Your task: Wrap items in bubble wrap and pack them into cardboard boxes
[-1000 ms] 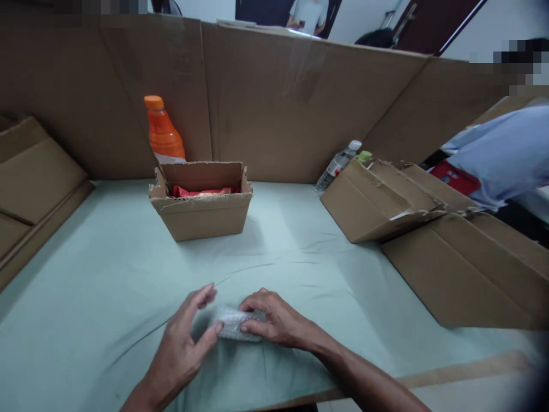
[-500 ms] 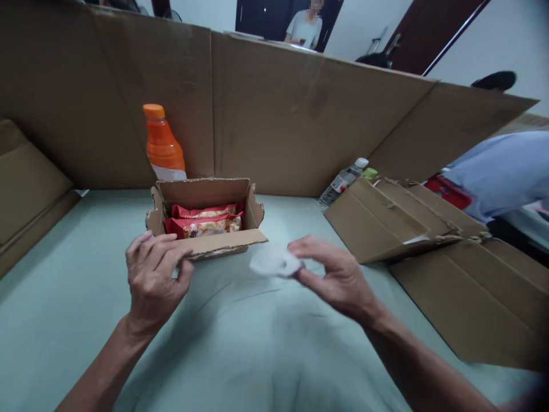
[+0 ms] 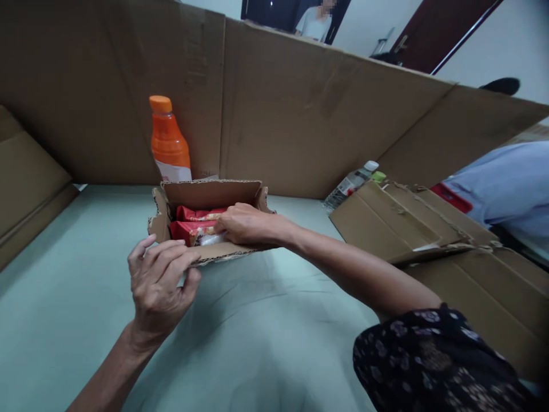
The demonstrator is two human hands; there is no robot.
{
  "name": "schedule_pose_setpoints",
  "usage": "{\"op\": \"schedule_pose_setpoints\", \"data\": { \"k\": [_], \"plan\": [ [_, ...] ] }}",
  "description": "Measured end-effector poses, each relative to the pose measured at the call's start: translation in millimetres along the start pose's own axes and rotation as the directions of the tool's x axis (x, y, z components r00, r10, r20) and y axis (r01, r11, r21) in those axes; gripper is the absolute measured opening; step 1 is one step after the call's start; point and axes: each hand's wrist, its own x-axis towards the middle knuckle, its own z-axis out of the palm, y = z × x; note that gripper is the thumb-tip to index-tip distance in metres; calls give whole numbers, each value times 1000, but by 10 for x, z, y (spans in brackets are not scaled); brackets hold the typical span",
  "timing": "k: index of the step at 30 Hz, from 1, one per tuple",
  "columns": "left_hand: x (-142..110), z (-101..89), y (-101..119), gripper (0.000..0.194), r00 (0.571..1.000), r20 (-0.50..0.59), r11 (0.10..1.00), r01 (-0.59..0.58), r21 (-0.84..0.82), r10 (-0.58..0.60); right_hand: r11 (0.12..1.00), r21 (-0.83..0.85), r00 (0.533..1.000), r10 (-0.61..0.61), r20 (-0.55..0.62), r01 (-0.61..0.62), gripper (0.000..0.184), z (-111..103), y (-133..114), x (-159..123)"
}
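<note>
A small cardboard box (image 3: 214, 186) stands open at the top on the pale green cloth. Inside it lie red snack packets (image 3: 183, 230) with a food picture on them. My left hand (image 3: 160, 280) grips the box's front left rim, fingers over the edge and thumb on the near side. My right hand (image 3: 244, 223) reaches into the box from the right, its fingers curled down on a small whitish, shiny packet (image 3: 210, 238) in front of the red ones. The fingertips and part of that packet are hidden.
An orange bottle (image 3: 169, 143) stands behind the box against a tall cardboard wall (image 3: 300, 109). On the right are a clear bottle (image 3: 348, 187) and cardboard boxes (image 3: 394, 220). Another person (image 3: 316, 24) is beyond the wall, and a blue sleeve (image 3: 506, 177) shows at far right.
My right hand has moved left and forward into the box, carrying the whitish packet from in front of it. My left hand stays on the box rim. The view has shifted slightly.
</note>
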Motion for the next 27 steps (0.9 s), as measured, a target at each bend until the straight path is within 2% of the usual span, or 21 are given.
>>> {"op": "schedule_pose_setpoints", "data": {
  "k": [2,6,10,11,12,13,14,15,16,17,18,19,20,21,22,23,24,25,27],
  "plan": [
    [-4,1,-7,22,1000,8,1000,20,6,-20,1000,17,1000,6,29,-6,17,-10,23,18],
    [-21,30,-24,22,999,26,999,33,8,-34,988,154,995,-10,-97,25,20,11,100,-51],
    [-25,22,14,32,998,-7,998,61,-8,-62,930,343,991,-122,-49,132,32,48,175,-116],
    [-23,6,28,40,996,-29,996,89,-11,-90,912,385,989,-114,-98,144,32,51,198,-162],
    [-25,-15,37,50,990,-50,991,130,-16,-131,892,427,977,-70,-199,151,30,56,224,-234],
    [-33,-37,41,60,980,-66,982,186,-26,-188,871,466,942,13,-335,154,27,72,253,-334],
    [-49,-56,35,68,962,-73,964,259,-51,-263,850,504,870,126,-476,152,26,106,284,-460],
    [-77,-70,21,72,932,-68,932,350,-92,-356,827,542,765,252,-593,148,26,168,317,-603],
    [-116,-75,-2,74,884,-42,878,456,-147,-466,801,582,644,372,-668,142,26,261,352,-749],
    [-166,-69,-31,74,816,5,798,567,-207,-578,771,623,530,476,-701,132,26,385,387,-884],
    [-222,-51,-64,73,737,73,701,665,-259,-672,736,666,446,559,-698,120,26,535,417,-992],
    [-279,-22,-99,73,660,147,603,740,-298,-737,697,710,411,620,-669,103,25,701,438,-1059],
    [-331,17,-134,72,592,220,515,794,-322,-775,658,749,428,656,-622,80,27,870,447,-1078],
    [-371,63,-167,71,542,281,448,828,-337,-792,624,780,484,669,-565,49,34,1024,441,-1048],
    [-393,115,-198,70,512,325,402,846,-350,-795,598,801,553,661,-507,20,44,1150,423,-974],
    [-395,169,-225,68,499,348,375,852,-365,-794,581,814,614,643,-458,-3,54,1239,395,-870],
    [-376,224,-243,65,494,354,360,851,-382,-794,572,820,654,626,-425,-15,59,1285,365,-755],
    [-339,276,-250,62,497,341,356,845,-398,-798,568,823,673,616,-410,-18,62,1294,336,-650],
    [-234,368,-209,56,514,296,372,826,-422,-805,571,821,661,619,-425,-6,60,1248,291,-542]
  ]
}}
